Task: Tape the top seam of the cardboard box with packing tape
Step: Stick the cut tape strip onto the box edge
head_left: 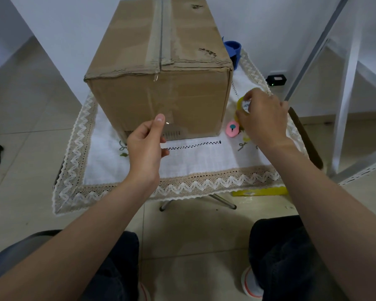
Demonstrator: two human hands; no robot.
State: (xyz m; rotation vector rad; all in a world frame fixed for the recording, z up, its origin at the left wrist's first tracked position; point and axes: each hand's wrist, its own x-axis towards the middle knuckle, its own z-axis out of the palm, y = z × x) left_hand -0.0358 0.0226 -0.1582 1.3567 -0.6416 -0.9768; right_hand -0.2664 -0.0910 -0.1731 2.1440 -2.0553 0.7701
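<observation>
Holding: your right hand [263, 118] grips the tape roll [242, 105] — beside the cardboard box [159, 68].
Left hand [147, 144]: pinching clear tape, thumb up — box just beyond.

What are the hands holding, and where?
Right hand grips the yellow tape roll around its rim; left hand pinches the clear tape's free end.

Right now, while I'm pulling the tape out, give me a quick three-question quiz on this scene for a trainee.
1. True or false: the right hand holds the roll of packing tape.
2. What pink thing lies on the tablecloth beside the cardboard box?
3. The left hand is: A) flat on the box top, B) pinching the clear tape end in front of the box, C) resting on a knee.

Key: 1 true; 2 a small pink cutter; 3 B.
</observation>
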